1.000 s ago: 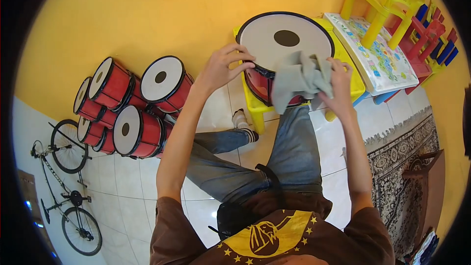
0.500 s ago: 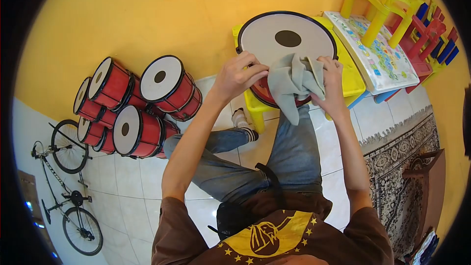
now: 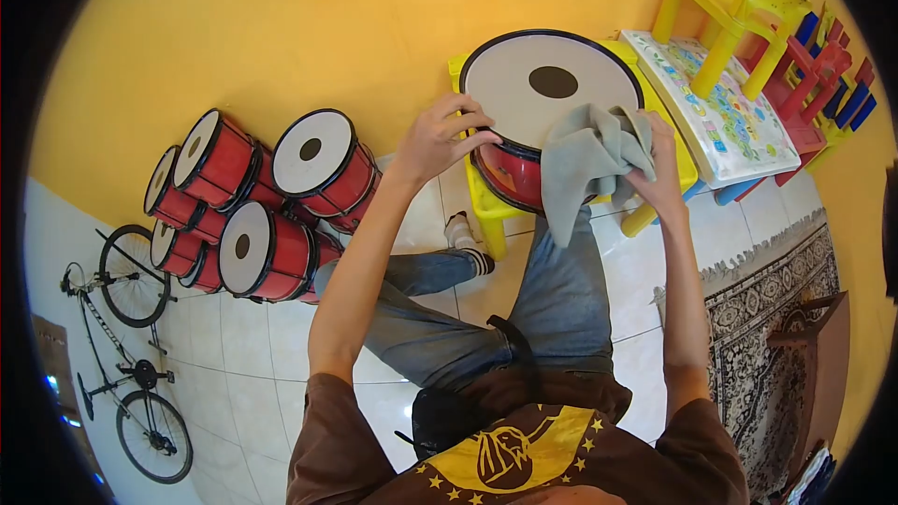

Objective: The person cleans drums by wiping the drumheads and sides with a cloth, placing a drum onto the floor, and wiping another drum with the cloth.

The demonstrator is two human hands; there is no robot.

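One slim, black-wheeled bicycle (image 3: 144,374) stands by the pale wall (image 3: 56,234) at the far left, parked there, I'd guess, to be out of the way. Next come several red cylindrical drums with white heads and black rims (image 3: 281,257), bunched and piled close, probably to save room. Then the person's left hand (image 3: 447,137): fingers half bent, tips at the rim of a large red drum with a white head (image 3: 524,117). I can't tell whether they pinch it or merely rest there; the touch looks meant to steady it. That drum sits head up on a low yellow plastic table (image 3: 486,201), which seems to bring it within easy reach. A soft grey-green cloth (image 3: 594,154) hangs in folds across its near right side, gripped loosely by the right hand (image 3: 659,165), perhaps so the fabric can follow the curve. Further right, a white table printed with colourful pictures (image 3: 762,126) carries a yellow plastic chair (image 3: 776,0), likely to free space below.
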